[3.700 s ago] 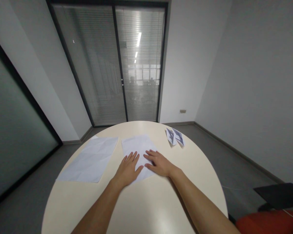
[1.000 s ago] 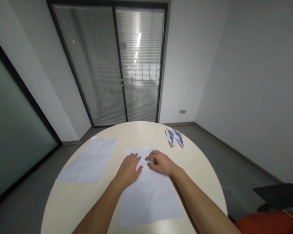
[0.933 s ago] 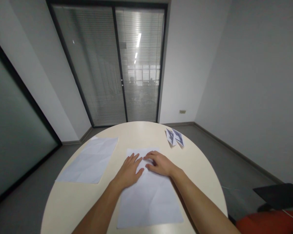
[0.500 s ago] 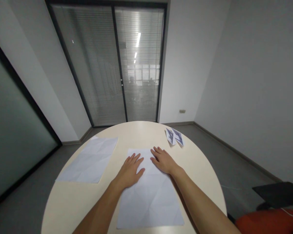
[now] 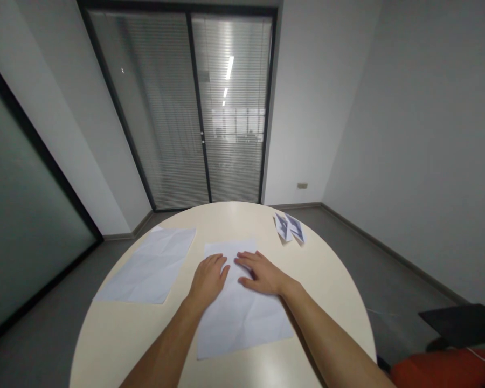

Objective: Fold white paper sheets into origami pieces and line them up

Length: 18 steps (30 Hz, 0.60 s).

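Observation:
A creased white sheet of paper lies in front of me on the round, cream-coloured table. On its upper left part rests my left hand, palm down, fingers stretched forward and thumb a little apart. My right hand lies flat over the upper right part, its fingers pointing left toward the other hand. Both hands touch the sheet and are open. Parts of the paper are hidden under them, and a narrow strip of it shows between the fingertips.
A second creased white sheet lies at the table's left. Two folded paper pieces with dark printing sit near the far right edge. An orange-red seat and a black flat panel stand beyond the table at lower right.
The sheet's near edge has moved away from me and the sheet lies slightly turned. My left hand has shifted left with its fingers closer together; my right hand has moved left and turned inward.

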### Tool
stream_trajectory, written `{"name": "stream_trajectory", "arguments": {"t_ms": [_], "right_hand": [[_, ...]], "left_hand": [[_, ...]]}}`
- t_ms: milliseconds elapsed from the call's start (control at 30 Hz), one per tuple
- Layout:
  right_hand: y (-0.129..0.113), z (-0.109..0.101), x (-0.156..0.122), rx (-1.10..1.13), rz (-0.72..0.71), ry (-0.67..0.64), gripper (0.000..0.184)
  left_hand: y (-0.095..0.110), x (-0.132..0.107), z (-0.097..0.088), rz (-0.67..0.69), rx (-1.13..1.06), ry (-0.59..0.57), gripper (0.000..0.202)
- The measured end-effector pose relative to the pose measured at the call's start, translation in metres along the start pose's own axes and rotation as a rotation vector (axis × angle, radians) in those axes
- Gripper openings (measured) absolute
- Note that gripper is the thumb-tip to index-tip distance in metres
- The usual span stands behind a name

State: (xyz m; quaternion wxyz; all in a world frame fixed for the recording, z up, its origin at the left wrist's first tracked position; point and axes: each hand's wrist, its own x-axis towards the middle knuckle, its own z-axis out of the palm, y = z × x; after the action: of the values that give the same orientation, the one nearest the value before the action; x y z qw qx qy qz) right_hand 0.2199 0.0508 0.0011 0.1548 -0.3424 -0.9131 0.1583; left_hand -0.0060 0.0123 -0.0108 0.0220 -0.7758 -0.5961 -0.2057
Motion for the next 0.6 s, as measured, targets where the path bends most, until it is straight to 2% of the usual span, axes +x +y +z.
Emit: {"name": "stream_trajectory", "arguments": {"t_ms": [67, 133, 300, 433, 600], "right_hand": [[0.002, 0.001, 0.001, -0.004, 0.018, -0.037, 0.060], [0.007, 0.002, 0.002, -0.022, 0.074, -0.021, 0.057], [0.021, 0.001, 0.006, -0.098, 0.181, 0.094, 0.050], [0.026, 0.003, 0.008, -0.122, 0.143, 0.153, 0.046], [0.018, -0.001, 0.008, -0.085, 0.031, 0.139, 0.041]], "left_hand": [[0.001, 0.000, -0.001, -0.006, -0.025, 0.006, 0.038], [0.003, 0.001, -0.002, -0.003, -0.037, -0.009, 0.039], [0.006, -0.002, -0.002, 0.107, -0.070, -0.177, 0.048], [0.006, -0.005, -0.003, 0.152, -0.082, -0.278, 0.057], [0.004, -0.002, 0.000, 0.078, -0.035, -0.267, 0.058]]}}
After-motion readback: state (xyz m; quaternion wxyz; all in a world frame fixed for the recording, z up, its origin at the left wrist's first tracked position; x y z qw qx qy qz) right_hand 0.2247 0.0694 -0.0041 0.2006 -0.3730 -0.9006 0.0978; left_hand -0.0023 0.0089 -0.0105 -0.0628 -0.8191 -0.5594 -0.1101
